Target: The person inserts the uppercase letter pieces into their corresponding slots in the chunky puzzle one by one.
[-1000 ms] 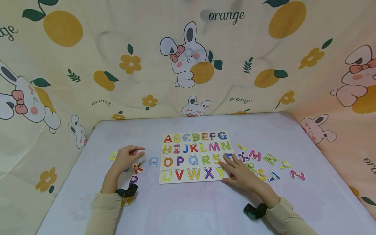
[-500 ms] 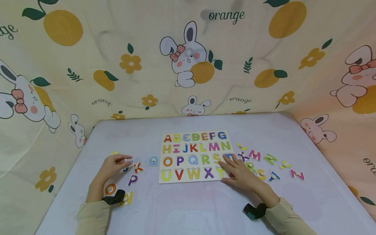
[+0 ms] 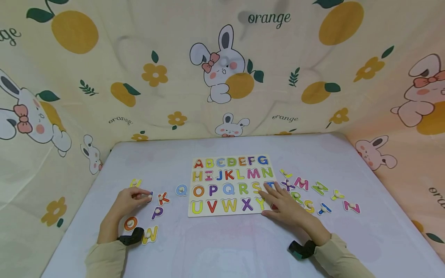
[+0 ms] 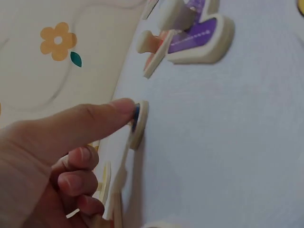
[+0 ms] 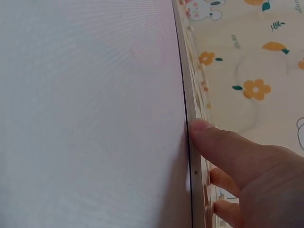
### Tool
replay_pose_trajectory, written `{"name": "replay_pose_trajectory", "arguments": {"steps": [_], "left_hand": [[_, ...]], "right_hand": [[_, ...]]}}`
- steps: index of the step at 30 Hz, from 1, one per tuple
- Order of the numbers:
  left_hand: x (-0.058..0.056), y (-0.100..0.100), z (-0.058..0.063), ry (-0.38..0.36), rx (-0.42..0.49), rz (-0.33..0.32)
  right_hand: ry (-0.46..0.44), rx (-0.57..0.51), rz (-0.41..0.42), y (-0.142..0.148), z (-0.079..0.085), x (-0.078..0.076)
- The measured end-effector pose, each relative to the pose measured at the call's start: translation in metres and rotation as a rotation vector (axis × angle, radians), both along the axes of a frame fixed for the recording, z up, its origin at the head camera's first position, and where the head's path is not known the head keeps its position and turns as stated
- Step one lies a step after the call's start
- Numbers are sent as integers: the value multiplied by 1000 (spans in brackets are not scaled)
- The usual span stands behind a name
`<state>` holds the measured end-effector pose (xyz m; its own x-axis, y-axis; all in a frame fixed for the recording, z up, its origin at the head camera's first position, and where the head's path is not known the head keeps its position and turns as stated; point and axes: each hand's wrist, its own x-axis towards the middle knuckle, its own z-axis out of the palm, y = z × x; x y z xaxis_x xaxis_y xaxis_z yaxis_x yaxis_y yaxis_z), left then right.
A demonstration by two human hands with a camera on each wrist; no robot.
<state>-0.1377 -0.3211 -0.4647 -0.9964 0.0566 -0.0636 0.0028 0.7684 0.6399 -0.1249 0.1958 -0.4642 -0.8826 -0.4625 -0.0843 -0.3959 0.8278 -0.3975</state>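
Left hand (image 3: 128, 201) pinching a blue piece (image 4: 140, 124), right hand (image 3: 286, 206) spread on the board (image 3: 224, 182), this looks like pick-up, next calling for a steady lift.

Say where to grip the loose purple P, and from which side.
Probably by its knob, from above: the P lies flat, letter face up, on the table, nothing covers it, and the knob stands up from its face.
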Motion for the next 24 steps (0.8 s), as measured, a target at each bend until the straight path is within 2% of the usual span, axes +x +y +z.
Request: {"name": "replay_pose_trajectory", "arguments": {"steps": [10, 16, 19, 24], "left_hand": [[-3, 11, 1, 102, -13, 2], [-13, 27, 9, 151, 74, -15], [-17, 37, 14, 128, 117, -21], [-26, 60, 16, 63, 133, -28]], "right_hand": [[5, 3, -4, 2, -1, 0], [15, 5, -2, 2, -3, 0], [17, 5, 0, 2, -3, 0], [11, 0, -3, 1, -2, 1]]}}
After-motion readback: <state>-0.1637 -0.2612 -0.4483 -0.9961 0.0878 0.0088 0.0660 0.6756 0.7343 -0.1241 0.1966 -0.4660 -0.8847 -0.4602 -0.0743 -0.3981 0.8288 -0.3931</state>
